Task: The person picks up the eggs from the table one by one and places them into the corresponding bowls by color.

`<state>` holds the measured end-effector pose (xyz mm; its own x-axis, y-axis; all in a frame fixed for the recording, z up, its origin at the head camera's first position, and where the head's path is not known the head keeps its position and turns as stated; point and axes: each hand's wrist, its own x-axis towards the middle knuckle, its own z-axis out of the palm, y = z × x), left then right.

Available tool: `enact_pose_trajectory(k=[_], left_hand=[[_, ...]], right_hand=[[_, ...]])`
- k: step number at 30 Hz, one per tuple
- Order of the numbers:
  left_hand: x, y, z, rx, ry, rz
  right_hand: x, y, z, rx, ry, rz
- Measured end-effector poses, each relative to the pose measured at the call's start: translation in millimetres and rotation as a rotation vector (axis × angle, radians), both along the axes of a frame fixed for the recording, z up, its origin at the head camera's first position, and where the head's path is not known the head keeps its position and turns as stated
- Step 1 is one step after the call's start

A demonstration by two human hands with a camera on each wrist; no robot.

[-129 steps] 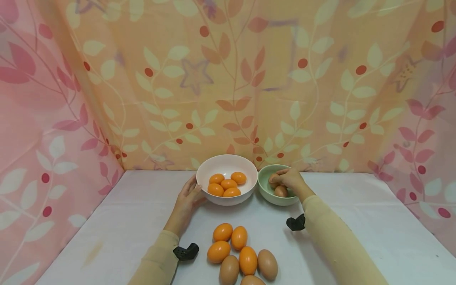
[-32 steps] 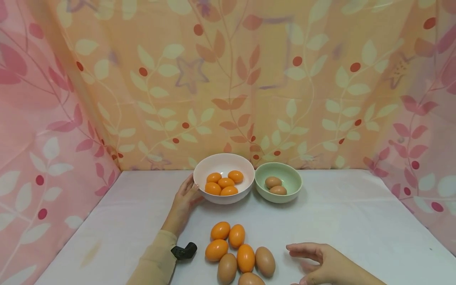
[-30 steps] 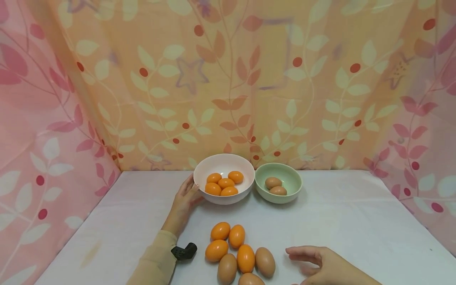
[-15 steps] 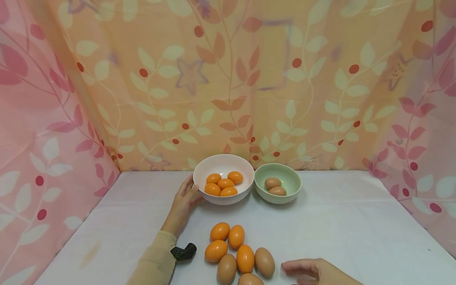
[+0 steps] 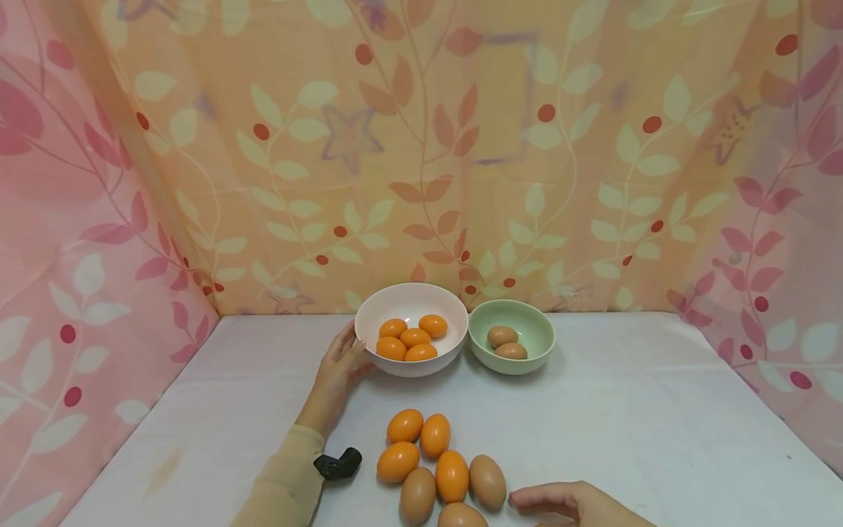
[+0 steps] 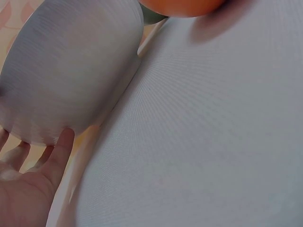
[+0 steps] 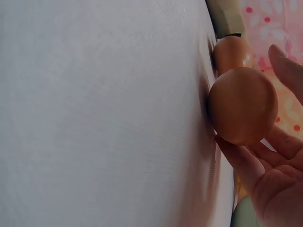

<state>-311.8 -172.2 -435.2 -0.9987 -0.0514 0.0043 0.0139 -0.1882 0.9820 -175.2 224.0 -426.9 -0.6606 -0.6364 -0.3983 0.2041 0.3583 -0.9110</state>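
Observation:
My left hand [image 5: 336, 377] rests against the left side of the white bowl [image 5: 411, 369]; the left wrist view shows its fingertips touching the bowl's outer wall [image 6: 71, 71]. Several orange eggs [image 5: 415, 337] lie inside. In the green bowl [image 5: 543, 351] to its right are two brown eggs [image 5: 503, 337]. At the bottom edge of the head view, my right hand [image 5: 579, 505] is beside a loose brown egg [image 5: 487, 483]. In the right wrist view its fingers reach around a brown egg [image 7: 243, 106], while the thumb [image 7: 286, 68] stands apart from it.
Several loose orange eggs [image 5: 398, 462] and brown eggs [image 5: 418, 496] lie at the front of the white table [image 5: 632, 395]. A black wrist device [image 5: 338, 464] sits on my left sleeve. Patterned curtains [image 5: 369, 183] enclose the back and sides.
My right hand has let go of a brown egg in the green bowl and come back to the front, then shifted slightly left and lower. My left hand stays at the white bowl.

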Motion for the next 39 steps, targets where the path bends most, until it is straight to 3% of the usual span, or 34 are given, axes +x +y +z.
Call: enact_pose_trajectory(k=[16, 23, 32, 39], left_hand=[[-1.7, -1.9, -5.8, 0.002, 0.027, -0.010], [-1.7, -1.7, -5.2, 0.003, 0.026, -0.011], [-2.9, -1.5, -6.2, -0.010, 0.023, 0.002], [-2.6, -1.8, -6.1, -0.011, 0.032, 0.001]], right_hand=[[2.3, 3.5, -2.3, 0.023, 0.057, 0.020], [5.6, 5.2, -0.4, -0.024, 0.129, 0.047], [7.4, 9.4, 2.4, 0.037, 0.191, 0.064], [8.7, 10.1, 4.1, -0.009, 0.261, 0.098]])
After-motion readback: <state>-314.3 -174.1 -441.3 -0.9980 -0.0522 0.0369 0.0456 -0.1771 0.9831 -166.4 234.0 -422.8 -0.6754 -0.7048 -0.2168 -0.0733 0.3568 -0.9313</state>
